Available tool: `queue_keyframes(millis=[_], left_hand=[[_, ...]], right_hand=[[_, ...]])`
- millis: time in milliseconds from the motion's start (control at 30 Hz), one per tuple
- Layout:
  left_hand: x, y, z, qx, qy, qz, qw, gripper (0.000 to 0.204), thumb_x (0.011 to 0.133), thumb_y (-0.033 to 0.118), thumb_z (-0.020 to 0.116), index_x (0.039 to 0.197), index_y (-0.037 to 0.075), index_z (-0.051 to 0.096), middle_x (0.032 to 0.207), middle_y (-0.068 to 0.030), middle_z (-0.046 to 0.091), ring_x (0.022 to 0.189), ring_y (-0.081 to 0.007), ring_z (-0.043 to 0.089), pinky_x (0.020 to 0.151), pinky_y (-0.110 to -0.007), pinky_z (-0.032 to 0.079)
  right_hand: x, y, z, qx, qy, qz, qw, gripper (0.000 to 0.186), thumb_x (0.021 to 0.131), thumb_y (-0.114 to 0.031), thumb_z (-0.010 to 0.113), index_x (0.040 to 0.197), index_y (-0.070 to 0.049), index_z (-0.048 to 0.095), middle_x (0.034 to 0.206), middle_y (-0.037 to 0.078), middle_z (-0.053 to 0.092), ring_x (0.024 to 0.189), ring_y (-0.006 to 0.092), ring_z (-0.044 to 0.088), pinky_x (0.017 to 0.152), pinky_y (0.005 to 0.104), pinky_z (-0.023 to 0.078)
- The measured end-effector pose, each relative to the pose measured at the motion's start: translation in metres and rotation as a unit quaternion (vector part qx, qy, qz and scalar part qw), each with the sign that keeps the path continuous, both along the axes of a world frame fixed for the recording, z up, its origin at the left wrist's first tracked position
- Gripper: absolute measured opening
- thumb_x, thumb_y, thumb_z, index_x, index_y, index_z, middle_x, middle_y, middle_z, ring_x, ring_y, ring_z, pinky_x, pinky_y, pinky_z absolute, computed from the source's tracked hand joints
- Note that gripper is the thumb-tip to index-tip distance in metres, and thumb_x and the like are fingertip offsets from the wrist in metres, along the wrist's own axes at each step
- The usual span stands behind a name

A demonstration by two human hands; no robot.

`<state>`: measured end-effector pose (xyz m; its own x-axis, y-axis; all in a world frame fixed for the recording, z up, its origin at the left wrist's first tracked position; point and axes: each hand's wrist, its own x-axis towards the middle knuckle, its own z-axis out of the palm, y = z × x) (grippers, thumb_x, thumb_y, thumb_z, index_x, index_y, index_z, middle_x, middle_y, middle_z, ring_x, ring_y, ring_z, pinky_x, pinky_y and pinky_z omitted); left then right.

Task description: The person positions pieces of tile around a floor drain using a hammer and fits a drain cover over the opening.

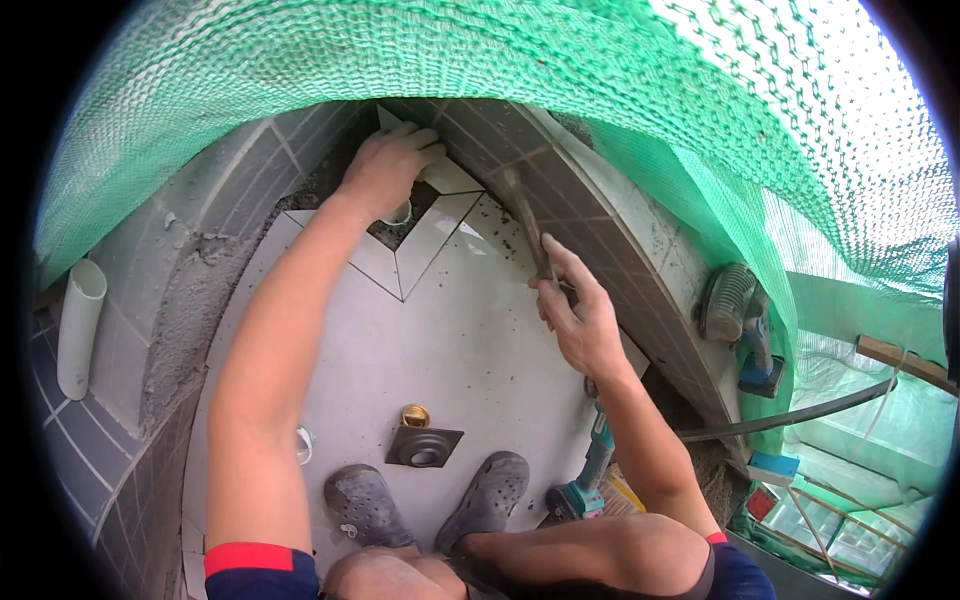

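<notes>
In the far corner of the tiled floor, my left hand (392, 168) curls its fingers over a cut white tile strip (452, 178) lying along the right wall. Its fingertips are partly hidden. Just below that hand, a white pipe opening (398, 213) stands in a dark gap in the tiling. My right hand (578, 315) is closed around the handle of a slim, long tool (530, 222). The tool's far end leans close to the right tiled wall; its exact kind is unclear. Light tile strips (405, 265) form a V before the gap.
Between my shoes (370, 505) lies a dark square drain cover (425, 447) beside a brass ring (415, 416). A teal power tool (588, 470) is near my right knee. Another power tool (745, 325) rests on the right ledge. A white pipe (80, 330) stands left; green netting (400, 50) hangs overhead.
</notes>
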<state>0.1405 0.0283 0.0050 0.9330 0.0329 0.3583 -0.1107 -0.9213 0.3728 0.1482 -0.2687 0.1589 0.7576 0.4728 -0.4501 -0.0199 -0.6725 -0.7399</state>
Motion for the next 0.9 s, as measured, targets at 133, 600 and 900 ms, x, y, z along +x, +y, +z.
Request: queue_keyframes(millis=[133, 600, 900], left_hand=[[0.002, 0.0, 0.004, 0.001, 0.074, -0.013, 0.997, 0.026, 0.081, 0.007, 0.068, 0.106, 0.012, 0.071, 0.115, -0.003, 0.065, 0.114, -0.0259, 0.061, 0.089, -0.042, 0.054], [0.009, 0.011, 0.001, 0.028, 0.05, -0.05, 0.997, 0.021, 0.085, 0.008, 0.065, 0.105, 0.012, 0.071, 0.111, -0.0025, 0.063, 0.114, -0.0246, 0.062, 0.089, -0.04, 0.055], [0.006, 0.013, -0.001, 0.019, 0.026, -0.047, 0.998, 0.022, 0.083, 0.008, 0.066, 0.104, 0.013, 0.071, 0.109, -0.0021, 0.064, 0.11, -0.0249, 0.063, 0.086, -0.04, 0.057]], right_hand=[[-0.007, -0.008, 0.006, 0.035, -0.036, 0.041, 0.998, 0.052, 0.104, -0.01, 0.059, 0.155, -0.007, 0.046, 0.11, 0.014, 0.067, 0.087, 0.0185, 0.062, 0.089, 0.0343, 0.053], [0.009, 0.004, -0.057, 0.014, -0.024, 0.01, 1.0, 0.043, 0.106, -0.017, 0.052, 0.148, -0.008, 0.056, 0.087, 0.001, 0.057, 0.07, 0.0073, 0.046, 0.065, 0.0252, 0.045], [0.0, 0.02, -0.061, -0.003, 0.023, 0.004, 1.0, 0.043, 0.106, -0.016, 0.053, 0.147, -0.007, 0.056, 0.084, 0.003, 0.058, 0.075, 0.012, 0.052, 0.072, 0.029, 0.047]])
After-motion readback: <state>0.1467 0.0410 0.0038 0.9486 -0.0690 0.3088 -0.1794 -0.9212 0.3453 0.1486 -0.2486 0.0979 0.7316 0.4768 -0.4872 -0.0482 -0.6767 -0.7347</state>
